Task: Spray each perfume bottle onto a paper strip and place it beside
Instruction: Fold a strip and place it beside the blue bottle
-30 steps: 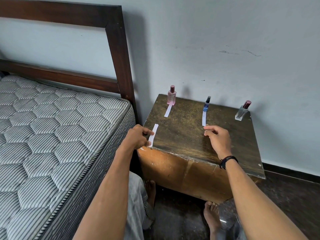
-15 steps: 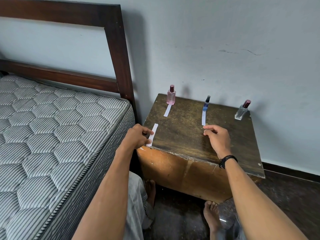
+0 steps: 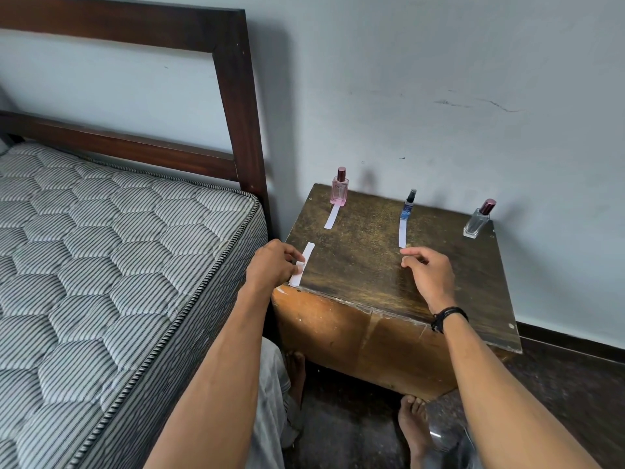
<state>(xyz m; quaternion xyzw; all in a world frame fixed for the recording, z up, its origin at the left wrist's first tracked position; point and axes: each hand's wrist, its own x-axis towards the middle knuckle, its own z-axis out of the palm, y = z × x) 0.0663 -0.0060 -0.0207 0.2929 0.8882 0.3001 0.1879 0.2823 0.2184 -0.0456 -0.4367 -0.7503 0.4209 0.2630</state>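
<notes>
Three perfume bottles stand along the back of the wooden bedside table (image 3: 358, 265). A paper strip (image 3: 331, 216) lies in front of the pink bottle (image 3: 339, 189), and another strip (image 3: 402, 233) lies in front of the slim blue bottle (image 3: 408, 207). The clear bottle with a maroon cap (image 3: 477, 221) has no strip beside it. A third strip (image 3: 306, 257) lies at the table's front left corner, where my left hand (image 3: 270, 269) pinches its near end. My right hand (image 3: 427, 274) hovers loosely curled and holds nothing, its fingertips just below the blue bottle's strip.
A bed with a striped quilted mattress (image 3: 118, 265) and a dark wooden headboard (image 3: 236, 113) stands close to the left of the table. The wall is right behind the bottles. My bare feet (image 3: 412, 424) are on the dark floor under the table's front edge.
Both hands stay almost where they were. The fingers of my left hand have closed a little more over the corner strip.
</notes>
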